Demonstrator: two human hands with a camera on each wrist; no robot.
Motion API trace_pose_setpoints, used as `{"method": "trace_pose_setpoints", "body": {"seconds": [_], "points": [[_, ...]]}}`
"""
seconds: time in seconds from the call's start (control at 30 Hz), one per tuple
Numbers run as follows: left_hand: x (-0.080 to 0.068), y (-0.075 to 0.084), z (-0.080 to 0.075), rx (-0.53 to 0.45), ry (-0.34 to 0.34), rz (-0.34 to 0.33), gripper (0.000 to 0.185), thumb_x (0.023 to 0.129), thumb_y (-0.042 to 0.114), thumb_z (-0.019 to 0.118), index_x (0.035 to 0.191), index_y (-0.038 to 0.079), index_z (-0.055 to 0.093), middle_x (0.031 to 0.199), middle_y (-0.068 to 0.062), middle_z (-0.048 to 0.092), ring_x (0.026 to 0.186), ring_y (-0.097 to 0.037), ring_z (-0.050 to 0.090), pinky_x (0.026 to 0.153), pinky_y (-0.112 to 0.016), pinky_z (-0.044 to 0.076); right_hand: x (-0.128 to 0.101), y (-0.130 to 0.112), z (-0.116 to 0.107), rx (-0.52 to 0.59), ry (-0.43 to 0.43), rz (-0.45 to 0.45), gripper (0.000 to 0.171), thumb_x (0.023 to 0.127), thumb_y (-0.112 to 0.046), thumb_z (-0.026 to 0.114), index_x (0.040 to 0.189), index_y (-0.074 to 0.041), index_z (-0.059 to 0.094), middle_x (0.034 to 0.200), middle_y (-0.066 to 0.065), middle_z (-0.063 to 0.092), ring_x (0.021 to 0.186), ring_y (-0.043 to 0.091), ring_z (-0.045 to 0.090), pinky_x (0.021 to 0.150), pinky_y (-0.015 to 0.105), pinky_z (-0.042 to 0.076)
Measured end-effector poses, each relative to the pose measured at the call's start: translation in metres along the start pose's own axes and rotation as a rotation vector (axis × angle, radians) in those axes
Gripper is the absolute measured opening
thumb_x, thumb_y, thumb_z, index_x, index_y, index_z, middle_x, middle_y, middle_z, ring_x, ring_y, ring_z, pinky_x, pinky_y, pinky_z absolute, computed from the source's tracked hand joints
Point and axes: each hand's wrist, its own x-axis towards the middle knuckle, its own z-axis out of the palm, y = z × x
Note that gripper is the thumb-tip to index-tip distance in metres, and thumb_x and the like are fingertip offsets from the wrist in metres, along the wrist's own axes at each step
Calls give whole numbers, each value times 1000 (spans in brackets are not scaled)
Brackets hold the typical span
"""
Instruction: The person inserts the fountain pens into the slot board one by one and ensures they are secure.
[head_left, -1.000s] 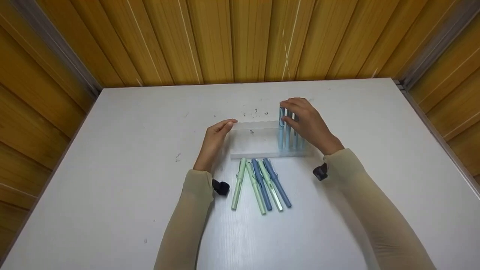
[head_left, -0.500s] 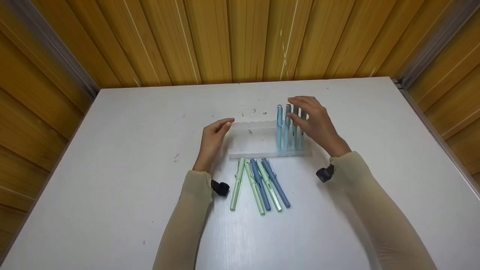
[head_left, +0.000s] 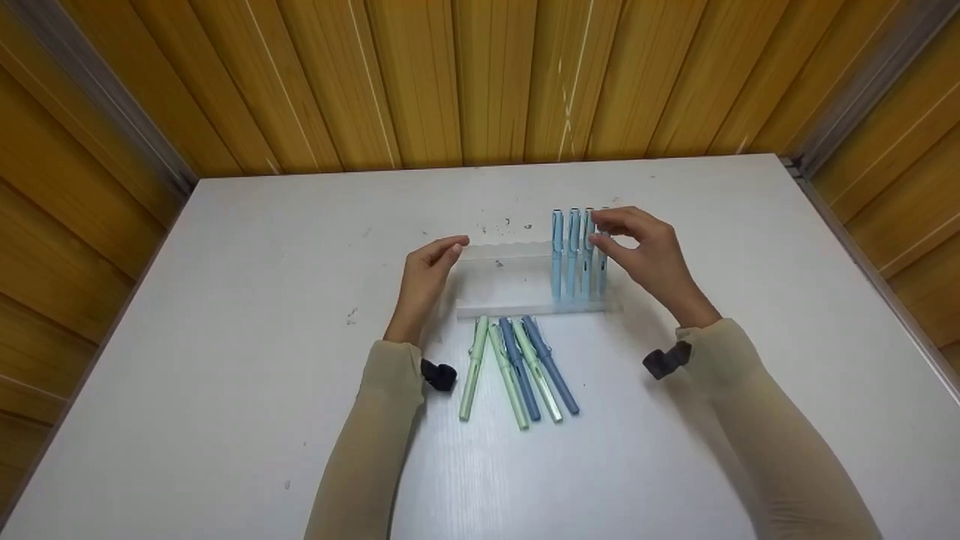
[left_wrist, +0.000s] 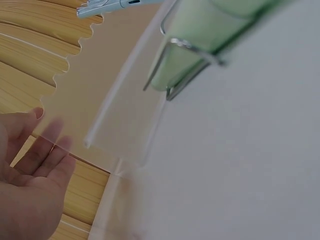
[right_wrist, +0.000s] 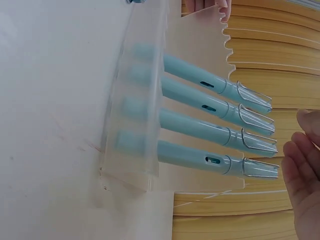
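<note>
Head view: left hand [head_left: 424,279] rested, fingers relaxed and straight, against left end of clear pen stand [head_left: 502,281] mid-table. Right hand [head_left: 651,259] hovered, fingers loosely curled, beside four upright light-blue pens [head_left: 577,255] (contact unclear).
Left wrist: fingers [left_wrist: 40,155] spread, flat on stand.
Right wrist: fingertips [right_wrist: 305,165] just off pen caps, gripping nothing.

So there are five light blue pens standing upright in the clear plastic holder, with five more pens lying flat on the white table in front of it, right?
Not quite: four light blue pens stand in the clear plastic holder, not five; the right wrist view shows all four clearly. Five more pens do lie flat on the white table in front of it.
</note>
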Motion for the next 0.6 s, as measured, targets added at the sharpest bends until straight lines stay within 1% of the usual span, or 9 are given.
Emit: {"method": "trace_pose_setpoints", "body": {"seconds": [0.1,0.27,0.33,0.5,0.53,0.6], "points": [[0,1,1,18,7,3,27,98,23,57,118,9,68,126,-6,65,124,-18,55,106,-37,43,-4,-1,-1,49,-80,52,33,89,-15,70,120,-7,66,115,10,67,101,16,61,88,7,46],[0,1,3,39,11,21,26,98,24,57,117,10,69,124,-5,66,121,-17,56,104,-36,44,-12,-3,0,82,-255,108,34,89,-19,70,120,-6,66,115,10,67,102,18,62,86,10,48],[0,0,3,37,13,29,26,98,24,57,117,10,69,124,-4,66,121,-16,56,104,-36,44,-14,-3,2,78,-325,125,34,89,-21,70,120,-7,67,115,10,68,102,18,63,88,15,50],[0,-2,3,27,20,37,26,98,23,57,115,9,69,123,-5,66,122,-17,56,105,-36,43,-20,-4,14,48,-470,176,35,87,-26,72,117,-7,69,111,7,70,99,19,63,93,32,53],[0,-2,3,26,22,34,26,98,23,56,115,9,69,123,-5,66,122,-17,56,106,-36,43,-21,-4,16,43,-496,182,35,87,-25,72,117,-7,69,110,7,70,98,19,63,92,34,53],[0,-2,3,19,26,27,25,98,23,56,113,8,70,122,-6,67,122,-17,55,106,-37,42,-23,-4,21,30,-540,197,34,87,-25,72,116,-7,70,108,6,71,95,18,62,89,31,54]]}}
